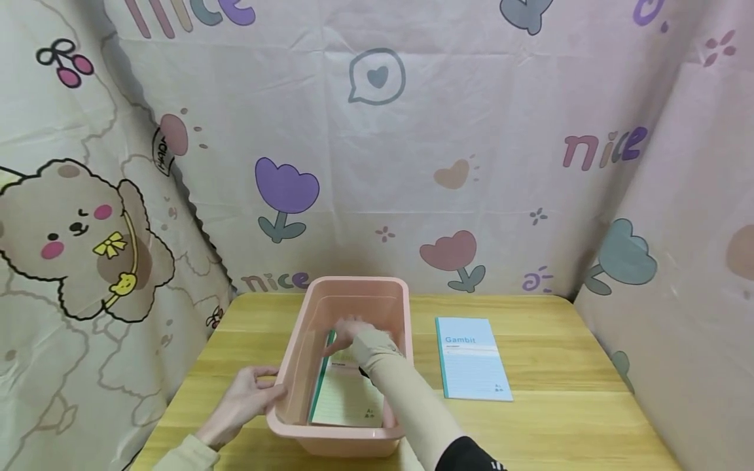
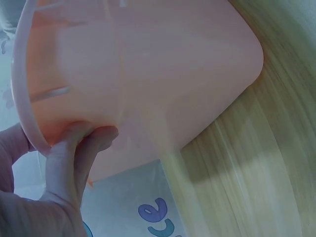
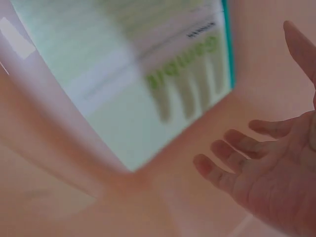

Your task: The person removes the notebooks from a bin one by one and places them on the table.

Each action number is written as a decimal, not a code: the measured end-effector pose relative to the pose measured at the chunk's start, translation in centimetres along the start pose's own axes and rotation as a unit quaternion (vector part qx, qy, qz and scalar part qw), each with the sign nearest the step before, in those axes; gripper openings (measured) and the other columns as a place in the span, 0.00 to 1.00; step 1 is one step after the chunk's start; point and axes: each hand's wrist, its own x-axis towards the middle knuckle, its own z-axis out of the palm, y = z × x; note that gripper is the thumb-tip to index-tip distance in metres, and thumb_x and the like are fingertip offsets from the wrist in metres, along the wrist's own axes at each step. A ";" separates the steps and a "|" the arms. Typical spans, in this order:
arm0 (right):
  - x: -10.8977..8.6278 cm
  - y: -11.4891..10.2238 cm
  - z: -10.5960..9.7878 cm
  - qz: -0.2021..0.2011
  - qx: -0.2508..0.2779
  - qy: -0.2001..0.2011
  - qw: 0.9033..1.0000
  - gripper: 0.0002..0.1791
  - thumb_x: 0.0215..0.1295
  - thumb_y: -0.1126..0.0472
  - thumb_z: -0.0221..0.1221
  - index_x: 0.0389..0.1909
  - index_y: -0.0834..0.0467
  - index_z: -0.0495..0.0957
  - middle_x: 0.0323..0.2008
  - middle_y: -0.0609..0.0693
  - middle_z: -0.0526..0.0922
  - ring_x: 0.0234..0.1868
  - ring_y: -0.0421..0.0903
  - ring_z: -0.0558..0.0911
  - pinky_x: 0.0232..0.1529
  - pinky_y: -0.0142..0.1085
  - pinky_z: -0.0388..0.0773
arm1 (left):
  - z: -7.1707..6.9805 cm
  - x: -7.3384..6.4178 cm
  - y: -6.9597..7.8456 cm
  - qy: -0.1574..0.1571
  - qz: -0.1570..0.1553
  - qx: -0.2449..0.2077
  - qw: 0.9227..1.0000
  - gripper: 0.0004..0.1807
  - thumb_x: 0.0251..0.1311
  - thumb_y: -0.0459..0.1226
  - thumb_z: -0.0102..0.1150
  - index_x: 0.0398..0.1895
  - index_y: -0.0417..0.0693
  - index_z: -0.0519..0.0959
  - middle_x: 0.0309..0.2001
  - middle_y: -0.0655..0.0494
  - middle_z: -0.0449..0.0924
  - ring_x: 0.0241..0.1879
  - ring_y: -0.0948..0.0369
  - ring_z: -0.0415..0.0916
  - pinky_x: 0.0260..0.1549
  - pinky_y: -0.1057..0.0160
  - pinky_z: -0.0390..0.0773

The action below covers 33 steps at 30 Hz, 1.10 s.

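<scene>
A pink plastic bin stands on the wooden table, its long side running away from me. My left hand grips the bin's left rim, with fingers bent against the outer wall below the lip. Inside the bin lies a green notebook with "Gambit" on its cover and a teal spine. My right hand reaches into the bin over the notebook's far end. In the right wrist view its fingers are spread and relaxed, holding nothing, and their shadow falls across the cover.
To the right of the bin, a blue "Gambit" notebook lies flat on the wooden table. Printed cloth hangs behind the table and along both sides.
</scene>
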 end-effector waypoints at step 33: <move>5.9 2.2 6.9 0.002 -0.121 0.098 0.988 0.58 0.43 0.27 0.71 0.73 0.52 0.64 0.75 0.51 0.64 0.76 0.51 0.63 0.78 0.50 0.63 | 0.4 -0.4 0.2 0.008 0.004 -0.007 1.000 0.31 0.59 0.27 0.56 0.62 0.13 0.61 0.47 0.23 0.82 0.41 0.44 0.87 0.38 0.55 0.91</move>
